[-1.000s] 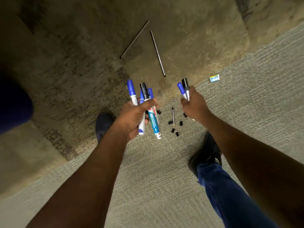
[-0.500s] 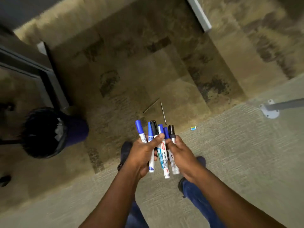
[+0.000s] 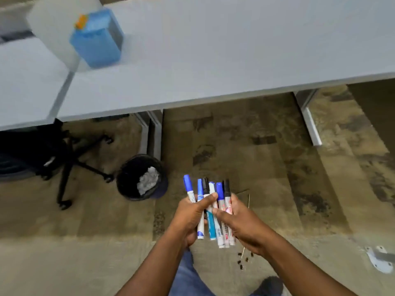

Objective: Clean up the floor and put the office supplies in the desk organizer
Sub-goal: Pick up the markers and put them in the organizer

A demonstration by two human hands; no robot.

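Both hands, the left hand [image 3: 190,218] and the right hand [image 3: 239,223], close around a fanned bundle of markers [image 3: 210,210] above the carpet [image 3: 277,167], well apart from the blue desk organizer [image 3: 96,39] on the desk [image 3: 235,50].

Both hands [image 3: 215,218] gripping markers [image 3: 210,210], blue organizer [image 3: 96,39] on desk [image 3: 235,50]

White desk [image 3: 235,60] over mottled brown carpet [image 3: 256,167]

The view has lifted: a desk [image 3: 213,60] with a blurred blue box [image 3: 96,39], probably the organizer, now shows.
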